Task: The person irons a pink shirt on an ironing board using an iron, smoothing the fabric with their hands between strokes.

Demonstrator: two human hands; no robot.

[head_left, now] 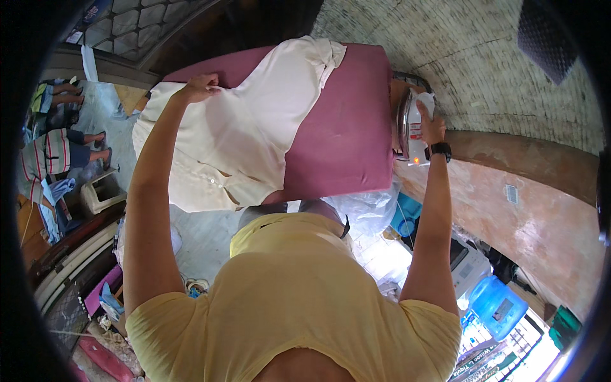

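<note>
A cream button-up garment (248, 137) lies spread over the left and middle of an ironing board with a maroon cover (347, 127). Small buttons and a few gaping folds show near its front edge. At the garment's far left edge, my left hand (202, 88) pinches the cloth, fingers closed. Off the board's right end, my right hand (433, 124) grips a white clothes iron (414, 130), whose orange light glows. The iron stands tilted up at a dark metal rack (414, 79); its soleplate faces the board. A dark watch is on my right wrist.
A rough wall (471, 76) and a brown ledge (522, 149) border the right side. Two people sit at the far left near a beige plastic stool (102, 192). A blue water jug (498, 307) stands at lower right; clear plastic sheeting (366, 210) lies below the board.
</note>
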